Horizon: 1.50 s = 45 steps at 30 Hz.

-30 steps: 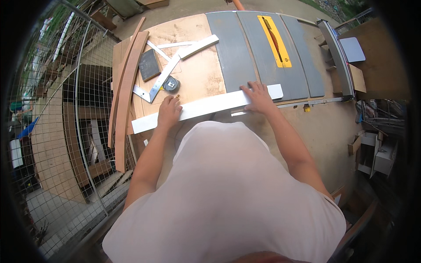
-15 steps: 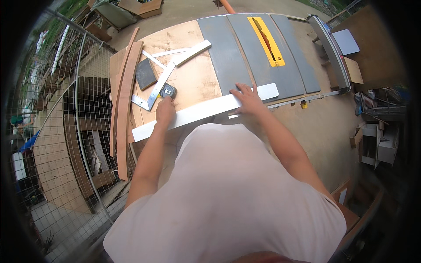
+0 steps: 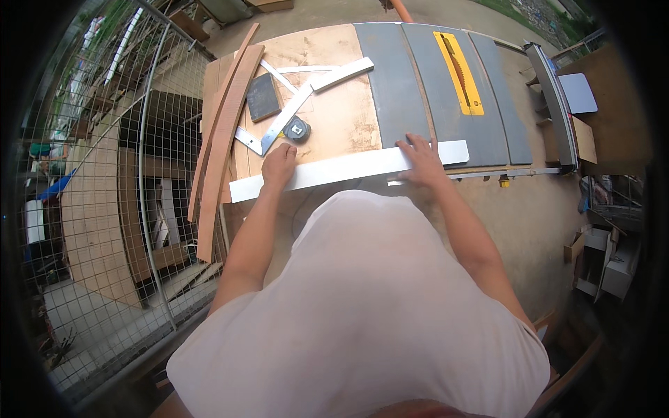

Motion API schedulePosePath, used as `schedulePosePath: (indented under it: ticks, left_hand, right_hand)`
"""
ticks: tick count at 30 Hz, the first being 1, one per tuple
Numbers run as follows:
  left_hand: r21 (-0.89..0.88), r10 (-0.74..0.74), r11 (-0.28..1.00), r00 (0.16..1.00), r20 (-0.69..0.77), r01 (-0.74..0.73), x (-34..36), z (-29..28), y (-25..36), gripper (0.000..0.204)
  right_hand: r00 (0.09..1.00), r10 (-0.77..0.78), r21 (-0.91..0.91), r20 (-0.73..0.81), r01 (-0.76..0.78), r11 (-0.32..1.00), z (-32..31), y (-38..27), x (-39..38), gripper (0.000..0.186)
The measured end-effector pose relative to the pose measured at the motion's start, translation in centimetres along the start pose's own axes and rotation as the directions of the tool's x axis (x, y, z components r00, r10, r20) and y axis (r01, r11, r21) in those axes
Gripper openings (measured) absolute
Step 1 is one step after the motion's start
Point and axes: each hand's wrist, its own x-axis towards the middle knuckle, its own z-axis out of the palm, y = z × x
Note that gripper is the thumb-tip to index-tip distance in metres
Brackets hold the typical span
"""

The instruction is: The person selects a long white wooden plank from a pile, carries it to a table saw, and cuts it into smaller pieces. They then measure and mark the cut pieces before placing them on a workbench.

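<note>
A long white board (image 3: pixel 348 166) lies along the near edge of a saw table, spanning from its wooden side onto the grey top (image 3: pixel 397 90). My left hand (image 3: pixel 279 166) is closed over the board's left part, its fingers curled at the far edge; the fingertips are partly hidden. Just beyond those knuckles sits a dark round-cornered tape measure (image 3: pixel 297 129), apart from the hand. Toward the board's right end, my right hand (image 3: pixel 423 161) grips across it, fingers over the far edge and thumb at the near side. A metal square (image 3: pixel 293 115) rests beside the tape measure.
A dark rectangular block (image 3: pixel 263 97) lies left of the square. Long reddish wood strips (image 3: pixel 224 139) overhang the table's left side. A toothed saw blade shows in the yellow insert (image 3: pixel 458 73). A fence rail (image 3: pixel 552 108) stands at right, and wire mesh (image 3: pixel 104 174) at left.
The whole view has shifted, so the table now appears farther right. My left hand is slightly farther from the tape measure. My right hand stays on the board.
</note>
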Motion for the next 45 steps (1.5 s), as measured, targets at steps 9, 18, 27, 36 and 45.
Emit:
schedulePosePath:
  ticks: [9, 18, 27, 36, 45]
  left_hand:
    - [0.160, -0.129, 0.981, 0.984, 0.120, 0.109, -1.8, -1.7, -0.6, 0.039]
    - [0.031, -0.077, 0.997, 0.985, 0.151, 0.073, -3.2, -1.1, 1.2, 0.032]
    - [0.118, -0.088, 0.991, 0.980, 0.180, 0.067, -1.7, -1.9, 1.4, 0.030]
    - [0.165, -0.066, 0.986, 0.982, 0.176, 0.037, 1.8, -2.0, -0.9, 0.024]
    - [0.133, -0.172, 0.976, 0.985, -0.016, 0.173, 2.0, -1.8, -0.9, 0.031]
  right_hand:
    - [1.000, 0.000, 0.007, -0.022, 0.001, 1.000, -0.1, 0.2, -0.4, 0.089]
    - [0.996, -0.018, 0.023, -0.084, 0.020, 1.000, 0.4, 0.8, -0.8, 0.088]
    - [0.997, 0.032, 0.118, -0.065, -0.024, 0.993, -0.6, 0.2, 0.0, 0.082]
    - [0.995, 0.072, 0.098, -0.071, -0.065, 0.993, -1.0, -0.5, 1.9, 0.079]
    - [0.993, 0.012, 0.258, -0.118, 0.019, 0.966, 1.2, 2.2, 2.8, 0.076]
